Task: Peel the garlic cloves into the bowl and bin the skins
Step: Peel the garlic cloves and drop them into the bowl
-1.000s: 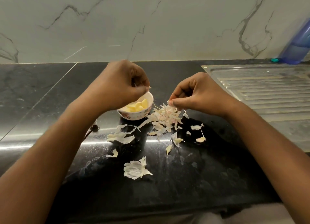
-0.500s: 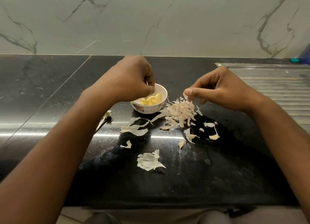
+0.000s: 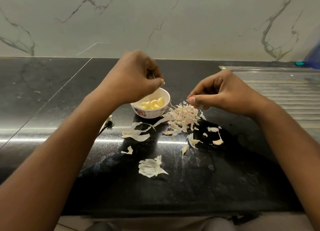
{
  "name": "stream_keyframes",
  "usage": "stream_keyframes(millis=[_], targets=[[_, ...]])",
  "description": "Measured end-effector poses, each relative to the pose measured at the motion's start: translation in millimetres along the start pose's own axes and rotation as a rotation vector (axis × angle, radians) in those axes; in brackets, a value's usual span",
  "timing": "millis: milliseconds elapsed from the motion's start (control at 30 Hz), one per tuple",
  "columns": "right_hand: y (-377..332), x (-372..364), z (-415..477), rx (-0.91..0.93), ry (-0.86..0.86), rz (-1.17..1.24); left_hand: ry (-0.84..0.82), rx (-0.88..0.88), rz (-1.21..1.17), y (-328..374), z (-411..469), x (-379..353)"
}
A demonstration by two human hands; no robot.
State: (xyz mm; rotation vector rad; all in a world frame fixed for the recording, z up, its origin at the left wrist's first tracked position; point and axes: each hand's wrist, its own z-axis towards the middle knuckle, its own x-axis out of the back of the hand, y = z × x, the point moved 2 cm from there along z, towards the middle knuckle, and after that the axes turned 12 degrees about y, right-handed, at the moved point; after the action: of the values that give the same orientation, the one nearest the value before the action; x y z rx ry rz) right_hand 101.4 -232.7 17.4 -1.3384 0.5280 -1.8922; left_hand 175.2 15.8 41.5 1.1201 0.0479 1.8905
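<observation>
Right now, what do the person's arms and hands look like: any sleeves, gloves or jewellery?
Both are bare. The left forearm and right forearm show no sleeve up to the frame edge. The left hand and right hand wear no gloves, and no ring, watch or bracelet shows. The visible nails are short.

Kitchen worktop, viewed from above. Rear: wall point(image 3: 155, 23) clad in pale marble with grey veining, meeting the counter along a thin light joint. Centre: polished black stone countertop point(image 3: 43, 92), speckled, crossed at left by a diagonal seam point(image 3: 57, 92) and by a bright reflected band of light point(image 3: 52, 140). Right: ribbed steel drainboard point(image 3: 285, 92) set into the counter; at its far corner, a blurred blue object point(image 3: 314, 57) beside a small teal one point(image 3: 299, 63)
</observation>
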Motion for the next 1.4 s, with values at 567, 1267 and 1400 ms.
stream_keyframes(millis=[567,1267,1400], targets=[[5,6,0,-0.094,-0.037,0.049,-0.326,-0.467,-0.080,66,-50,-57],[10,5,2,-0.099,0.015,-0.008,-0.442,-0.441,-0.105,69,-59,-76],[14,7,3,-0.131,0.036,0.042,-0.350,-0.243,-0.299,65,-53,-69]])
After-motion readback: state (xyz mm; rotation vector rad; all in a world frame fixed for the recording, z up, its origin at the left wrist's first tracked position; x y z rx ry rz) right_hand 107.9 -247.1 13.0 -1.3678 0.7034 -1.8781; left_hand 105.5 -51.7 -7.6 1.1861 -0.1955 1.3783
